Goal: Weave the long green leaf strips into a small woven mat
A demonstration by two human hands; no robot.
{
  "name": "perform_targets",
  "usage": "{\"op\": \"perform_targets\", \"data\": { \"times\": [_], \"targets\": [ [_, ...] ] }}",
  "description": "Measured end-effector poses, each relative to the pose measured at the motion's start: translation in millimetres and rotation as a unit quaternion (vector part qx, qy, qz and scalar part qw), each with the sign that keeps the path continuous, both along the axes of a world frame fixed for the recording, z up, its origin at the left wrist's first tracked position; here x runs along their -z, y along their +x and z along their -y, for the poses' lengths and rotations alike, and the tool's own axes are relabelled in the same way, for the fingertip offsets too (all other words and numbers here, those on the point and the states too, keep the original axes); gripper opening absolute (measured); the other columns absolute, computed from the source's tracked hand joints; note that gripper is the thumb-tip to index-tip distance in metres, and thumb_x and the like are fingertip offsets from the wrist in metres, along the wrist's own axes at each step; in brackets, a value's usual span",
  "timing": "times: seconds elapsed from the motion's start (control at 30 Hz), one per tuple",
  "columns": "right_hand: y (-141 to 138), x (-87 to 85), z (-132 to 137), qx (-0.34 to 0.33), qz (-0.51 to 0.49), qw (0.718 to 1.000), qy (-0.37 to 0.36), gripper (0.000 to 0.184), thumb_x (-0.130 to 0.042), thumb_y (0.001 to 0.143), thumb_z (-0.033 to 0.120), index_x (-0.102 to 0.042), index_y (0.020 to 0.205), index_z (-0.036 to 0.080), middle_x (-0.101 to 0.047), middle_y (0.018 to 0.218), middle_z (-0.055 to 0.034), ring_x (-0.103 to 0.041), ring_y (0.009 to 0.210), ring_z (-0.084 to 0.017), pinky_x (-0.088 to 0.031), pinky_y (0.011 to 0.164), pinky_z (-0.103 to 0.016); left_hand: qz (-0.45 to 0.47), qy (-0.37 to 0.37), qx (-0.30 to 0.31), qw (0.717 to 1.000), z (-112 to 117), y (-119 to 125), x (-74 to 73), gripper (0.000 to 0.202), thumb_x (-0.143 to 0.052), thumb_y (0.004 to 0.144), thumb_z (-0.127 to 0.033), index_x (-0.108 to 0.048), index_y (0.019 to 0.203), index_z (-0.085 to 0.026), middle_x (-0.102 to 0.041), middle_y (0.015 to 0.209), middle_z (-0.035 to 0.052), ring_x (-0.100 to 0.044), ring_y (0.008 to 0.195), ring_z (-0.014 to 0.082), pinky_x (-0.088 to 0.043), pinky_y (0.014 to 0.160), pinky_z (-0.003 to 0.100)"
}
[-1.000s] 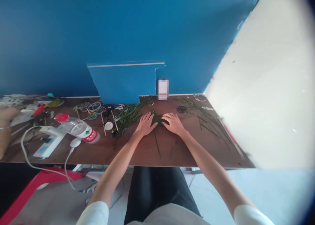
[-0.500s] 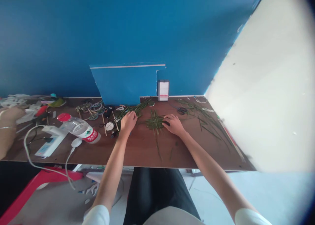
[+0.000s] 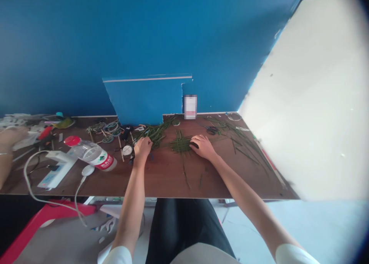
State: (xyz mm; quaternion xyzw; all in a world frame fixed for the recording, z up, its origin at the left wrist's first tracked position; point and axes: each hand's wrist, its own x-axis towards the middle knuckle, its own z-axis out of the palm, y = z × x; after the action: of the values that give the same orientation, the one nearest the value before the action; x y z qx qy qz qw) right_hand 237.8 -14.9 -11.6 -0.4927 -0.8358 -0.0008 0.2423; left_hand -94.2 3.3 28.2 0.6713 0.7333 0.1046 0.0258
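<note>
A small woven mat of green leaf strips (image 3: 180, 142) lies flat on the brown table, with loose strip ends sticking out on its sides. My right hand (image 3: 202, 145) is at the mat's right edge, its thumb and curled fingers closed on the ends there. To the left of the mat, my left hand (image 3: 143, 147) is closed, fingertips pressed together; anything between them is too small to make out. Just behind that hand lies a pile of loose green strips (image 3: 157, 133). Scissors with dark handles (image 3: 212, 130) lie behind my right hand.
More strips (image 3: 245, 141) are scattered at the right. On the left are a red-capped bottle (image 3: 92, 155) lying over, a white power strip (image 3: 56, 171) with cables, a round white charger (image 3: 88, 170) and wire coils (image 3: 111, 128). Another person's arm (image 3: 6, 152) reaches in at far left.
My left hand has moved left and slightly toward me, away from the mat, uncovering more of the strip pile. My right hand stays at the mat's edge. The other person's arm has shifted left.
</note>
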Motion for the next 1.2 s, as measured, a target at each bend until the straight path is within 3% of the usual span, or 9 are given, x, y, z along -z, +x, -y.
{"op": "perform_targets", "data": {
  "times": [0.3,0.4,0.5,0.67,0.77,0.9,1.2],
  "targets": [
    [-1.4,1.5,-1.0,0.001,-0.019,1.0,0.006,0.021,-0.053,0.095,0.036,-0.068,0.102,0.022,-0.067,0.115,-0.0072,-0.054,0.11,-0.024,-0.037,0.088,-0.037,0.027,0.128,0.003,0.991,5.3,26.8,-13.8,0.029,-0.035,0.102,-0.035,-0.058,0.111,-0.021,-0.07,0.099,0.0083,-0.066,0.085,0.0222,-0.041,0.068,0.027],
    [-2.0,-1.8,0.4,0.0,-0.031,0.999,0.013,0.023,-0.049,0.097,0.036,-0.067,0.102,0.022,-0.068,0.113,-0.0075,-0.055,0.107,-0.023,-0.037,0.087,-0.036,0.028,0.156,0.081,0.984,9.7,49.9,-12.4,0.029,-0.035,0.103,-0.036,-0.058,0.113,-0.022,-0.069,0.109,0.0074,-0.066,0.091,0.0204,-0.041,0.068,0.026],
    [-3.0,-10.4,5.1,0.025,-0.051,0.998,0.033,0.029,-0.041,0.1,0.036,-0.064,0.109,0.021,-0.068,0.113,-0.0097,-0.055,0.107,-0.025,-0.036,0.089,-0.038,0.009,0.136,0.179,0.974,14.6,75.4,-5.3,0.032,-0.033,0.104,-0.039,-0.06,0.111,-0.024,-0.067,0.111,0.0067,-0.065,0.094,0.0193,-0.041,0.066,0.025],
    [-8.2,-21.0,11.3,0.026,-0.045,0.996,0.072,0.041,-0.039,0.1,0.036,-0.05,0.138,0.023,-0.054,0.14,-0.0116,-0.046,0.126,-0.028,-0.034,0.099,-0.041,-0.021,0.116,0.284,0.952,20.2,101.5,9.0,0.036,-0.03,0.104,-0.036,-0.063,0.105,-0.021,-0.066,0.1,0.0088,-0.063,0.099,0.0206,-0.044,0.07,0.026],
    [-11.1,-17.7,8.6,-0.025,0.001,0.998,0.063,0.033,-0.04,0.101,0.033,-0.061,0.125,0.027,-0.061,0.131,-0.0091,-0.046,0.124,-0.026,-0.032,0.101,-0.042,-0.028,0.115,0.322,0.939,22.2,105.8,14.5,0.036,-0.03,0.105,-0.035,-0.064,0.105,-0.021,-0.066,0.098,0.008,-0.062,0.098,0.0195,-0.046,0.074,0.026],
    [-8.9,-11.0,3.3,-0.041,0.031,0.997,0.051,0.033,-0.037,0.102,0.03,-0.069,0.103,0.022,-0.07,0.103,-0.0088,-0.053,0.107,-0.024,-0.032,0.093,-0.038,-0.025,0.121,0.326,0.937,20.7,102.8,16.3,0.036,-0.03,0.105,-0.036,-0.064,0.105,-0.022,-0.066,0.098,0.0072,-0.062,0.097,0.0182,-0.047,0.076,0.025],
    [5.1,-8.9,0.1,0.06,-0.017,0.996,0.063,0.038,-0.032,0.103,0.033,-0.068,0.106,0.021,-0.069,0.096,-0.0089,-0.054,0.097,-0.024,-0.031,0.085,-0.036,0.04,0.126,0.246,0.96,11.8,79.5,9.3,0.032,-0.035,0.104,-0.036,-0.064,0.106,-0.022,-0.069,0.104,0.0052,-0.064,0.099,0.0169,-0.045,0.074,0.023]
  ]
}}
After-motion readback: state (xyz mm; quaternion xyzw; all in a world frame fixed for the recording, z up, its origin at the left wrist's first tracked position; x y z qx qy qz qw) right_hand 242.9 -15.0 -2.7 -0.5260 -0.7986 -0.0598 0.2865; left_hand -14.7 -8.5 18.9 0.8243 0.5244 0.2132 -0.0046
